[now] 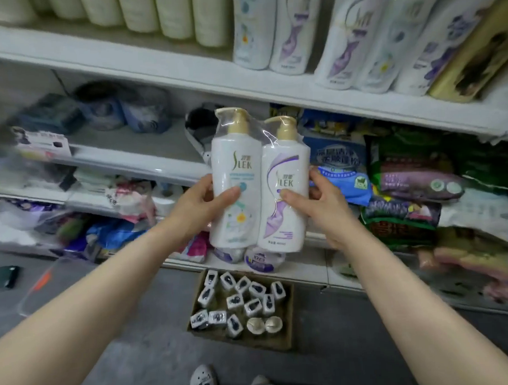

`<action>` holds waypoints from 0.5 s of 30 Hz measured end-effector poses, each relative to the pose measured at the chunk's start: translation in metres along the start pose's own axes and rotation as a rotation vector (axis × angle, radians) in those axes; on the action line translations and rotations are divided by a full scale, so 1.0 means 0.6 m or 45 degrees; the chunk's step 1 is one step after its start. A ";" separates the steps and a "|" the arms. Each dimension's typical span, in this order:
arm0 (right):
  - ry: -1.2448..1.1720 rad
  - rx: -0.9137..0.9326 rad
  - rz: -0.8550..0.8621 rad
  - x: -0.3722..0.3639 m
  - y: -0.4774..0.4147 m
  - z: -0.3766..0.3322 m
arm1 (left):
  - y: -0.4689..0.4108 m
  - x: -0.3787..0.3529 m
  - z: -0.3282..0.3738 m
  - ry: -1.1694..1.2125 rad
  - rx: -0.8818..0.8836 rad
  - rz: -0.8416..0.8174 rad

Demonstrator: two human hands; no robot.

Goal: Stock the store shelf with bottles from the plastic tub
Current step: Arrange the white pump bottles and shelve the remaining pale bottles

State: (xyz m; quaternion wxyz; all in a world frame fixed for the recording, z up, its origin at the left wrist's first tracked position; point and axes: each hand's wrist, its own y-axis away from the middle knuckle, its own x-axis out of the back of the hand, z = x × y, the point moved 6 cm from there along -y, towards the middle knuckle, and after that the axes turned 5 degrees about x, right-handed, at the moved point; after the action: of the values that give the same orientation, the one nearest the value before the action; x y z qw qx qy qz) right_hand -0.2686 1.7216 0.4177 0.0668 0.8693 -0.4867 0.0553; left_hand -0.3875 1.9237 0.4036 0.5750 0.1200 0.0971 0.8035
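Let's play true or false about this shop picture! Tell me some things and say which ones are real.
1. The left hand and the right hand both hold the two-bottle pack. True.
2. The pump tops are red. False: the pump tops are gold.
3. Clear plastic wraps the pack. True.
4. The box of small bottles sits on a shelf. False: the cardboard box sits on the floor.
5. White bottles stand on the upper shelf. True.

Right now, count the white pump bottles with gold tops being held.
2. The white pump bottle with the teal label is gripped by the left hand; the white pump bottle with the purple label by the right hand. Clear plastic wraps both together.
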 end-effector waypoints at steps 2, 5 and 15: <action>0.017 0.051 0.011 0.013 -0.006 -0.032 | 0.001 -0.004 0.038 -0.039 -0.053 0.020; -0.009 0.132 -0.004 0.030 -0.013 -0.079 | 0.007 -0.007 0.094 -0.043 -0.132 0.050; -0.057 0.344 -0.002 0.036 -0.033 -0.216 | 0.023 0.021 0.226 -0.105 -0.377 0.091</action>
State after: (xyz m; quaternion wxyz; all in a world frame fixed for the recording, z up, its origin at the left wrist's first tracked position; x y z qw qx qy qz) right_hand -0.2445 1.7355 0.5474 -0.0617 0.8716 -0.4756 0.1009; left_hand -0.3626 1.9334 0.5381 0.5608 0.0701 -0.0506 0.8234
